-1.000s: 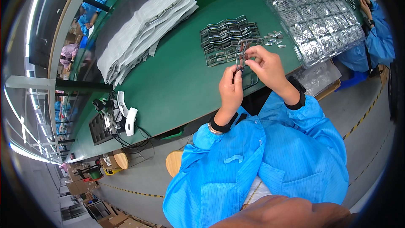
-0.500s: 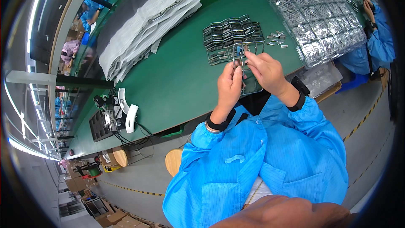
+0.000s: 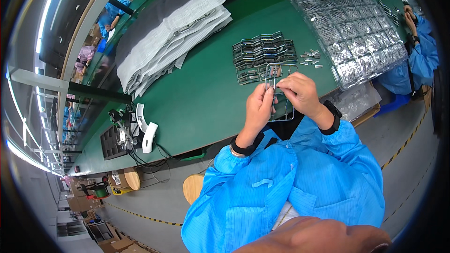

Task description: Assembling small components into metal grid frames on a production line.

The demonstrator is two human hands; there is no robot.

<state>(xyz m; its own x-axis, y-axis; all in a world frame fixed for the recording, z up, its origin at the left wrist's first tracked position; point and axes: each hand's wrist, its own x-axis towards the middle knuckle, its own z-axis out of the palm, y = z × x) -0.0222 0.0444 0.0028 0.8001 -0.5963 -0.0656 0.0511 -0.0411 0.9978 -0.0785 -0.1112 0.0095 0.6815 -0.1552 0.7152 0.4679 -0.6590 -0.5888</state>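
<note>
No readable words, no legible labels, no brand names, no numbers, no signs clear enough to read

Open green table [image 3: 201, 107] stretches left of the fingers [image 3: 268, 96]; stacked metal frames [image 3: 264, 52] and small loose pieces [image 3: 308, 60] obstruct the way ahead.

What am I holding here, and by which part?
A silvery rectangular metal wire frame, by its left side, in your left hand. Your right hand is at the frame too, but its hold can't be told.
</note>
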